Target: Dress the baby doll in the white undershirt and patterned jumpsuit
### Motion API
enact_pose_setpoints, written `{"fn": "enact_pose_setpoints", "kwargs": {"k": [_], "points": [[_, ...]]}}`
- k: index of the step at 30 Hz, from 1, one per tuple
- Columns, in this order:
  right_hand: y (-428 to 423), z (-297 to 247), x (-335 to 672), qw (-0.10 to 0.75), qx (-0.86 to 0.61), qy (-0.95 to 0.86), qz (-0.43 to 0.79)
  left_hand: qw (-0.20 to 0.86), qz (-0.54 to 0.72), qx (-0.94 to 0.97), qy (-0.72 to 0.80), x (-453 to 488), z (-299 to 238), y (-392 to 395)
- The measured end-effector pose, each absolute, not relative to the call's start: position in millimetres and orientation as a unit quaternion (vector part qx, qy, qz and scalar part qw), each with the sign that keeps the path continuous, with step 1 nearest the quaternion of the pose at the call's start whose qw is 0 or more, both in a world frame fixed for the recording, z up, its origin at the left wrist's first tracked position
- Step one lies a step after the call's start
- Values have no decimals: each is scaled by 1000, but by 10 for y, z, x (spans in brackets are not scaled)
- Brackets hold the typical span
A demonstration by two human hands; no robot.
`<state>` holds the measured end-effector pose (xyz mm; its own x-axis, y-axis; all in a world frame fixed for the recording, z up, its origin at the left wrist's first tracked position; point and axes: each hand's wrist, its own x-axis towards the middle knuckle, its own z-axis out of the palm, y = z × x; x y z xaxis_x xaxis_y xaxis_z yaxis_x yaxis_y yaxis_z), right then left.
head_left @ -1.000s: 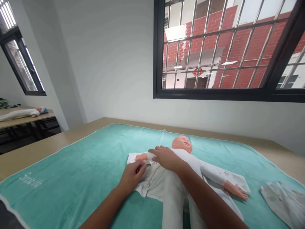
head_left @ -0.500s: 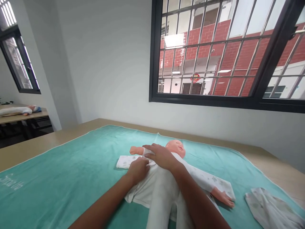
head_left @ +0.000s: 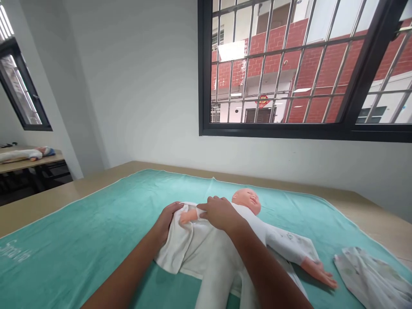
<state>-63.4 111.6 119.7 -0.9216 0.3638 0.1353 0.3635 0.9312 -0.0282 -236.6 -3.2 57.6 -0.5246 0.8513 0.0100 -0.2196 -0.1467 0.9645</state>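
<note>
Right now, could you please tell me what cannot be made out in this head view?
Left hand fingertips: tucked behind the white garment.
Doll chest: covered by the right hand and forearm.
Doll's legs: cut off by the bottom edge.
Folded cloth: cut by the lower right corner.
Towel lettering: at the left edge, unreadable.
Figure on the far table: too small.

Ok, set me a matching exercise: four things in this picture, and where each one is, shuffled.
1. left hand
2. right hand
3. printed cloth
4. far doll

A. on the side table
B. on the near doll's chest
C. against the white garment's side flap
D. on the teal towel's right part

Pairs: 1-C, 2-B, 3-D, 4-A.
</note>
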Motion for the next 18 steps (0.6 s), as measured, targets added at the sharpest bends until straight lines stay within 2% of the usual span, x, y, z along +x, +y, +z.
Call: {"fn": "enact_pose_setpoints", "kwargs": {"k": [11, 15, 18], "points": [[1088, 1064, -763, 64, -244, -967, -16, 494, 702, 340, 384, -1673, 680, -20], [1217, 1250, -558, 32, -196, -979, 39, 504, 697, 345, 376, -1602, 628, -23], [1467, 1449, -189, 66, -225, -966, 113, 511, 694, 340, 376, -1704, 573, -14]]}}
